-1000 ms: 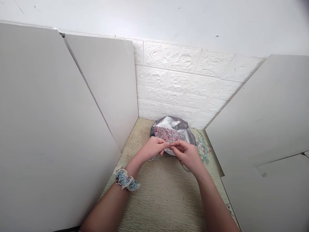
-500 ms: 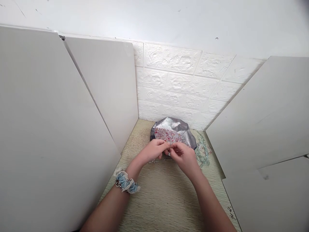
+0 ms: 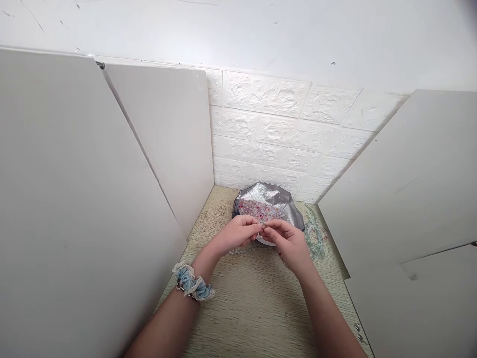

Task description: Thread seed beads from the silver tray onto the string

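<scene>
In the head view my left hand (image 3: 240,232) and my right hand (image 3: 289,243) meet fingertip to fingertip in front of a silvery bag (image 3: 290,204). Both are closed in a pinch. A tiny greenish piece (image 3: 264,226) shows between the fingertips; its kind is too small to tell. From under my right palm a bead string with red beads (image 3: 281,256) peeks out, mostly hidden by the hand. Loose pink, red and clear beads (image 3: 257,209) lie on the bag's shiny face just behind the fingers. A blue scrunchie with lace (image 3: 194,282) circles my left wrist.
Pale green bead strands (image 3: 316,233) lie right of the bag on the wood-grain table (image 3: 242,308). A lighter strand (image 3: 242,250) lies by my left fingers. White panels (image 3: 164,124) (image 3: 406,189) stand on both sides, with a white brick-pattern wall (image 3: 268,124) behind.
My right hand has turned and shifted slightly right and down, and red beads now show beneath it. The left hand stays almost still. The view has tilted slightly.
</scene>
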The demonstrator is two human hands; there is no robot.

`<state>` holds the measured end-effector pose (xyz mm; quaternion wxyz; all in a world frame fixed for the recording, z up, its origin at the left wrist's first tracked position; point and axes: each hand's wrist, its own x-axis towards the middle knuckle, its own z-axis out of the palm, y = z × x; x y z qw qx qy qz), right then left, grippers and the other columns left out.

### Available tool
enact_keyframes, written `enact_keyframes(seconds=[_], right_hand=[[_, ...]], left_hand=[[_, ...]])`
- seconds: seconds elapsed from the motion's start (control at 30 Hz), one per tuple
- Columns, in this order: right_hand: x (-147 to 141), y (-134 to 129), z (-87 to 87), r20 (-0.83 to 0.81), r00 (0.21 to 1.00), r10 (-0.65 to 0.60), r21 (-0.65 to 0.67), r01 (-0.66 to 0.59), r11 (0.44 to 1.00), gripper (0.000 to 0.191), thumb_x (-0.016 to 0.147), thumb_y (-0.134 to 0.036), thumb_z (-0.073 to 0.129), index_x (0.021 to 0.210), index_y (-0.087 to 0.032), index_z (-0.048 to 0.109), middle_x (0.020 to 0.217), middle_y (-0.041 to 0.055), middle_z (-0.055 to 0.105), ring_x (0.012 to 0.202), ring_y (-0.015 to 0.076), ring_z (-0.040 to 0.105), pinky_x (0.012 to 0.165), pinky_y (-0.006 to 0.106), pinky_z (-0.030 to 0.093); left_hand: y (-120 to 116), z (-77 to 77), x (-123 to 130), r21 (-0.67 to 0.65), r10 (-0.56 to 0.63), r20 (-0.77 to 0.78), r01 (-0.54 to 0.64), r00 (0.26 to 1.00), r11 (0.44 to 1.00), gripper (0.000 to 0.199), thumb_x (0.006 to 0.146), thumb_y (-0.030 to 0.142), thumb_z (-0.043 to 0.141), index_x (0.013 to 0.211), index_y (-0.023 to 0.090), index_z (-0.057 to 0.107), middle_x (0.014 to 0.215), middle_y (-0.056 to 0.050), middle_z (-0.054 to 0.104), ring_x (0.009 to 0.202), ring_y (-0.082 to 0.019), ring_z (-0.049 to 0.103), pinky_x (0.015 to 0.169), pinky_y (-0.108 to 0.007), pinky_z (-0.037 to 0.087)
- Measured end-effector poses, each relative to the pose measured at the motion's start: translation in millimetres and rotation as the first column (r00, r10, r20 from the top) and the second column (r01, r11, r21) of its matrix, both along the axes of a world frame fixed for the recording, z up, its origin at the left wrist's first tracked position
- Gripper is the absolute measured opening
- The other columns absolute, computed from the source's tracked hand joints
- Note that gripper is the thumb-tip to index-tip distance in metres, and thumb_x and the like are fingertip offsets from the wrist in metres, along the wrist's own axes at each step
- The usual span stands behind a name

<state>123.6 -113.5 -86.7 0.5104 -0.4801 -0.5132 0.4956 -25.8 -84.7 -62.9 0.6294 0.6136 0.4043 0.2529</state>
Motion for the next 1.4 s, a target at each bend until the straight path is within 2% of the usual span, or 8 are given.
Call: enact_keyframes(seconds=[0.17,0.4,0.67,0.87,1.4], right_hand=[[1,2,-5.1,-0.285,0.958,0.017,-0.1,-0.048,0.994,0.021,0.06,-0.028,0.067,0.078,-0.021,0.063,0.078,0.0007,0.065,0.074,0.0133,0.06,0.074,0.029,0.05],[-1,3,-10.3,-0.386,0.922,0.036,-0.111,-0.085,0.99,0.018,0.063,-0.029,0.066,0.08,-0.024,0.065,0.079,-0.0003,0.066,0.076,0.0125,0.061,0.076,0.027,0.049],[-2,3,-10.1,-0.273,0.962,0.033,-0.057,-0.05,0.997,0.02,0.063,-0.03,0.065,0.082,-0.023,0.066,0.09,0.0016,0.061,0.082,0.015,0.058,0.079,0.031,0.048],[-3,2,-9.3,-0.203,0.979,0.01,-0.03,-0.016,0.999,0.021,0.062,-0.032,0.064,0.081,-0.023,0.066,0.091,0.0025,0.056,0.085,0.0162,0.056,0.079,0.032,0.049],[-2,2,-9.6,-0.014,1.0,0.009,0.054,-0.008,0.999,0.019,0.066,-0.032,0.06,0.083,-0.024,0.066,0.09,0.0034,0.059,0.089,0.0175,0.054,0.083,0.035,0.045]], left_hand=[[-2,4.3,0,0.052,0.046,0.021,-0.047,0.999,0.998,0.029,0.07,0.041,0.046,0.062,0.014,0.045,0.054,0.004,0.04,0.043,-0.003,0.031,0.042,-0.019,0.024],[-2,2.7,0,0.099,0.069,0.0,-0.069,0.998,0.993,0.031,0.069,0.043,0.047,0.066,0.012,0.052,0.053,0.004,0.039,0.046,-0.005,0.031,0.044,-0.019,0.024],[-2,1.1,-1,0.136,0.068,-0.016,-0.065,0.998,0.989,0.03,0.069,0.041,0.048,0.066,0.012,0.053,0.053,0.003,0.04,0.047,-0.005,0.032,0.044,-0.019,0.022],[-2,3.9,0,0.149,0.088,-0.048,-0.08,0.995,0.986,0.026,0.068,0.037,0.049,0.062,0.012,0.053,0.05,0.004,0.038,0.046,-0.005,0.031,0.043,-0.02,0.021],[-3,3.4,-1,0.158,0.094,-0.121,-0.075,0.988,0.985,0.028,0.067,0.038,0.047,0.064,0.012,0.055,0.052,0.003,0.039,0.046,-0.006,0.03,0.043,-0.02,0.021]])
